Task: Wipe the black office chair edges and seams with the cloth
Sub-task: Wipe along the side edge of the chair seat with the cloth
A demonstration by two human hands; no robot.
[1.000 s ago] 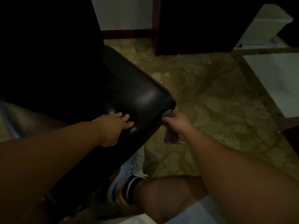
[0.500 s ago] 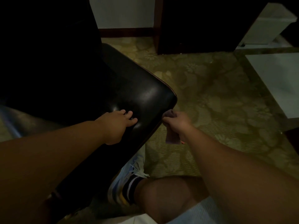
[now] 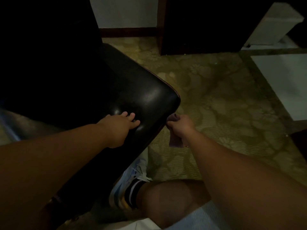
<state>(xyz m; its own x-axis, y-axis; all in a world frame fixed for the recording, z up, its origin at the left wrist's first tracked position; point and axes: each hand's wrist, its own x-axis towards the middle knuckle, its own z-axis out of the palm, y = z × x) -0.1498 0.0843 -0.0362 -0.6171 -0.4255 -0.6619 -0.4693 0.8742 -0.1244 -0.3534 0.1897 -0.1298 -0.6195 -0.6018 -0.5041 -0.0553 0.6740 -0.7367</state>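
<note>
The black office chair [image 3: 126,90] fills the left side of the view. Its shiny seat has a rounded corner that points to the right. The room is dim, and the far left part of the chair is too dark to make out.

The left hand [image 3: 122,126] rests on top of the seat, near the front edge. Its fingers [image 3: 132,115] lie straight and spread on the black cover. This grip is wide and holds nothing.

The right hand [image 3: 180,124] is just right of the seat's rounded corner. Its fingers are curled around a small purple cloth [image 3: 176,141]. So this grip is tight on the cloth. The top of the cloth touches the chair's edge, just below the corner. The rest of the cloth hangs down under the hand.

Below the arms, the person's bent knee [image 3: 167,201] shows at the near edge. A pale blue sneaker [image 3: 127,183] with a dark striped sock [image 3: 132,191] sits next to the chair's side.

The floor is a green carpet [image 3: 216,97] with a flower pattern. A dark wooden cabinet [image 3: 199,25] stands at the far side. A white box [image 3: 274,25] sits at the far right. A pale floor area [image 3: 285,80] lies on the right.
</note>
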